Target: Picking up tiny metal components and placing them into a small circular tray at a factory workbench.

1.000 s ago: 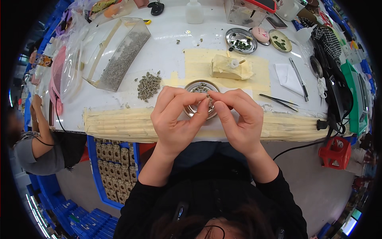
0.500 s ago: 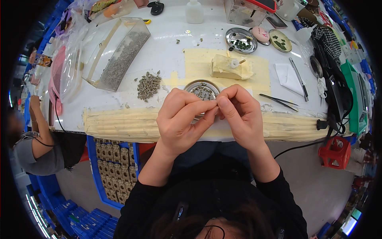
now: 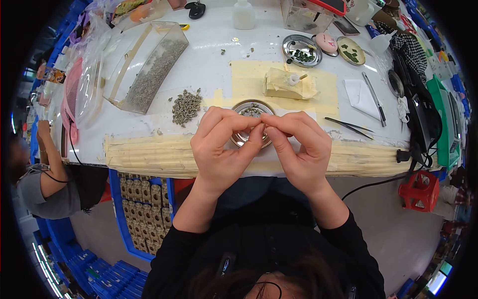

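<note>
The left hand and right hand come together at bent fingertips over a round metal dish; whether they grip anything cannot be told. Small metallic pieces lie inside the dish, just beyond. Left of it sits a knobbly grey heap, then a clear plastic bin of grey bits.

a smooth, glossy white finish is shown by the table, whose front edge is covered in creased, matt, papery tape, with similar wrapping seen on the block. the dish is made of shiny metal, while a dull, rough metallic look is given by the heaped small parts. clear plastic is seen in the box, cloudy plastic in the bottle, and glossy red plastic in the stool.
</note>
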Demonstrator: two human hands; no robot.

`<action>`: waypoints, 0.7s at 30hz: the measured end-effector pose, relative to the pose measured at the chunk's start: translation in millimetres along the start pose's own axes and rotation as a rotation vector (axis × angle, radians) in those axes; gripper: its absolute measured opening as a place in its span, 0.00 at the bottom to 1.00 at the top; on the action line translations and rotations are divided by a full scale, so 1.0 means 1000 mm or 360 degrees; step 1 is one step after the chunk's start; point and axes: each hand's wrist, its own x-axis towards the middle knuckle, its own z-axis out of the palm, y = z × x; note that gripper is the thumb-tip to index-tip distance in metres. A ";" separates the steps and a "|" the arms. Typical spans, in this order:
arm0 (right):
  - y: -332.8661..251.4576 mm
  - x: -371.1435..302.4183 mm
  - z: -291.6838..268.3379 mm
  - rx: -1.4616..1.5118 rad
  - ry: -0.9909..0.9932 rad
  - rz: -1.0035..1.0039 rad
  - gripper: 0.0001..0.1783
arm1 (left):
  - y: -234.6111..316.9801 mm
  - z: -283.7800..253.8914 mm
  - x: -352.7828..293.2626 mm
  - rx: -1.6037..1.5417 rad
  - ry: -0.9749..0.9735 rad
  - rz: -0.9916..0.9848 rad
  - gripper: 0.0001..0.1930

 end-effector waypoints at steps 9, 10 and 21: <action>0.004 -0.001 0.001 0.0283 -0.0097 0.0246 0.08 | 0.000 -0.004 0.001 -0.0003 -0.0036 0.0133 0.09; 0.004 -0.001 -0.001 0.0346 -0.0115 0.0344 0.07 | 0.001 -0.004 0.002 0.0009 -0.0048 0.0165 0.10; 0.003 -0.003 0.004 0.0124 0.0120 0.0153 0.03 | 0.004 0.000 0.003 0.0158 -0.0106 0.0172 0.10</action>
